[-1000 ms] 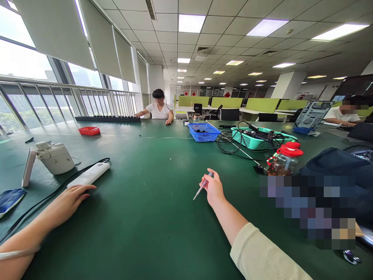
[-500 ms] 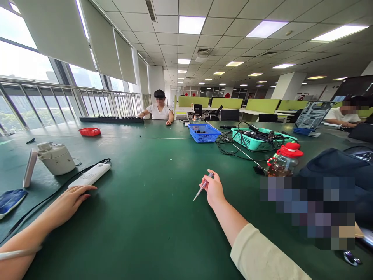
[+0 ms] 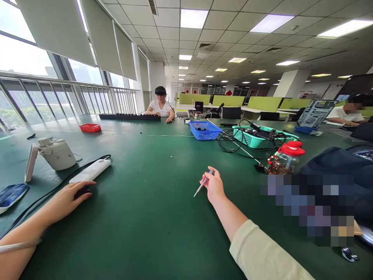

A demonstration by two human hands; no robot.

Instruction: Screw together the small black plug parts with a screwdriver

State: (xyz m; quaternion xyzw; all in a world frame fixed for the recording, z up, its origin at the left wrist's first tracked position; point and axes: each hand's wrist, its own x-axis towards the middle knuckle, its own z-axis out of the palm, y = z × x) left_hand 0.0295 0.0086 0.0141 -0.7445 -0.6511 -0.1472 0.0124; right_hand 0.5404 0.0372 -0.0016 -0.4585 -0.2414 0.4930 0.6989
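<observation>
My right hand is closed around a slim screwdriver with a translucent, purplish handle. Its thin tip points down and left above the green table. At the left, my left hand rests low on the tabletop at the near end of a white power strip. Thumb and fingers are apart there, with a dark patch between them that I cannot make out as shadow or object. A black cable runs behind that hand.
On the left stand a white jug-like container and a phone-like slab. Farther off are a red tray, a blue basket, a green basket of cables and a red-lidded jar. A person sits opposite.
My left thumb has spread away from the fingers, opening a gap. The right hand keeps the screwdriver almost still. Across the table, the long black bar has shifted right beside the person.
</observation>
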